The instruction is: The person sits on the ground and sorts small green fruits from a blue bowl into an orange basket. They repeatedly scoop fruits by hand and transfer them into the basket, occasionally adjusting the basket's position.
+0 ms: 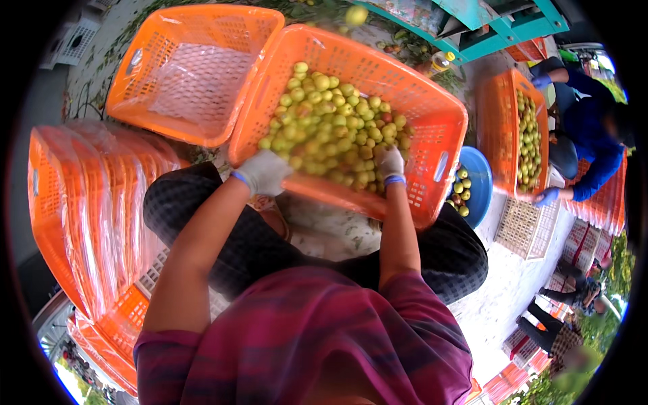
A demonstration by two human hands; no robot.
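Note:
An orange plastic crate (430, 114) lined with clear film stands tilted before my knees. Small round yellow-green fruit (344, 109), some with reddish-brown patches, covers much of its bottom; the fruit near my left hand is motion-blurred. My left hand (263, 171), in a whitish glove, is at the crate's near left rim, its fingers blurred and partly hidden. Inside, toward the near right side, my gloved right hand (390, 163) touches the fruit with its fingers pointing down among it. Whether either hand grips a fruit is not visible.
A second film-lined orange crate (202, 66) adjoins on the left, above nested crates (96, 202). At right, a blue basin (483, 174) holds several fruits. Beyond it, a person in blue (587, 121) handles another fruit-filled crate (498, 121). A teal metal frame (486, 43) stands ahead.

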